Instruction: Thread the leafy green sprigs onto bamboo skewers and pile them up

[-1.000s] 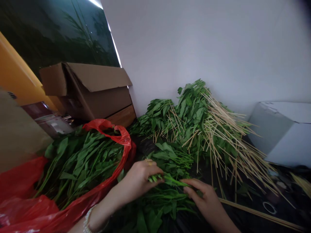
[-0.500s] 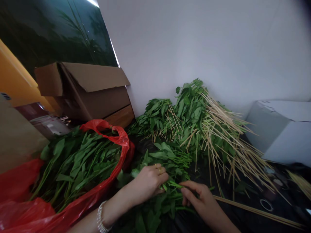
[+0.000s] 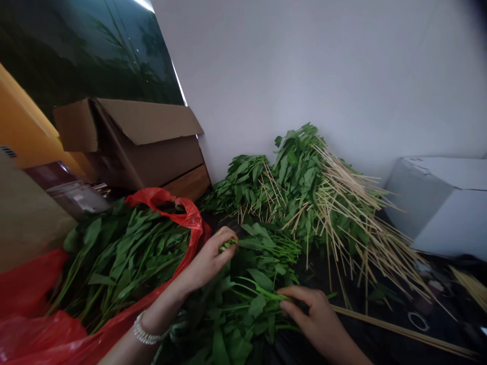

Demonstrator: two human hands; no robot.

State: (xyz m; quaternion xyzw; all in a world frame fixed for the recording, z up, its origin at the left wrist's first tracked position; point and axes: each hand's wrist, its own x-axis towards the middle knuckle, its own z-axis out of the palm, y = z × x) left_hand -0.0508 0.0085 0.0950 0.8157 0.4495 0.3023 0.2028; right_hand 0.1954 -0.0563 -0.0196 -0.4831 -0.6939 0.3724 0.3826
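Observation:
My left hand [image 3: 213, 256], with rings and a beaded bracelet, is closed around a small bunch of water spinach stems [image 3: 228, 245], their cut ends showing at the fingers. Between the thumb and fingertips of my right hand [image 3: 310, 306] is pinched a leafy water spinach sprig [image 3: 262, 291], its leaves pointing left. Loose water spinach [image 3: 276, 251] lies on the dark surface just beyond and below both hands. To the left, an open red plastic bag [image 3: 196, 228] is filled with more long leafy stems [image 3: 133, 258].
Skewered leafy bundles [image 3: 300, 162] are heaped against the wall, their thin wooden sticks [image 3: 365, 218] fanning right. More loose sticks [image 3: 403, 332] lie at the lower right beside a white ring [image 3: 417, 321]. A cardboard box [image 3: 152, 162] stands back left, a white box [image 3: 456, 203] at right.
My left hand has moved up and left, away from my right hand, carrying the stems. My right hand has stayed nearly in place, still pinching a sprig.

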